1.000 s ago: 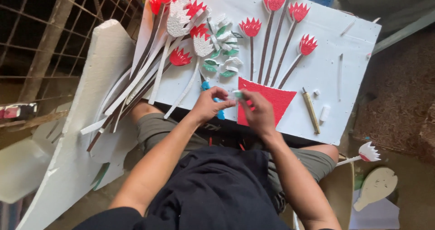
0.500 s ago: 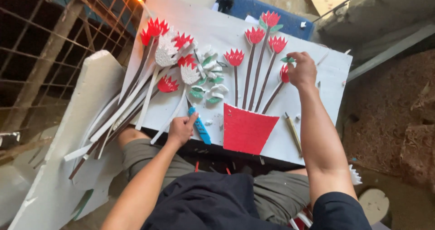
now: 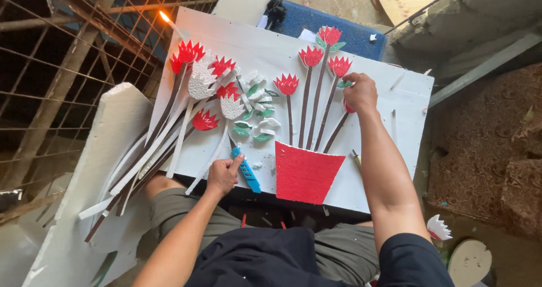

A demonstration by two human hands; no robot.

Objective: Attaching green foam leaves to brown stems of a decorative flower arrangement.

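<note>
A white board [image 3: 389,129] lies across my lap with a red paper pot [image 3: 305,174] and several red flowers on brown stems [image 3: 307,95] stuck to it. My right hand [image 3: 358,92] reaches up and presses a small green leaf [image 3: 344,84] beside a stem, covering the rightmost flower. My left hand [image 3: 223,174] rests near the board's front edge, fingers closed around the top of a blue utility knife [image 3: 247,174]. A pile of loose red and white flowers with long stems [image 3: 192,106] lies at the board's left, next to loose green and white leaves [image 3: 257,109].
A lit candle [image 3: 172,26] stands at the board's far left corner. A white foam slab [image 3: 90,179] leans at my left by a metal grille [image 3: 51,66]. A blue pad [image 3: 350,35] lies behind the board. A spare white flower [image 3: 439,228] lies at lower right.
My right hand moved from the pot's top up to the right-hand stems. My left hand went from the pot's left edge to the board's front edge with the knife.
</note>
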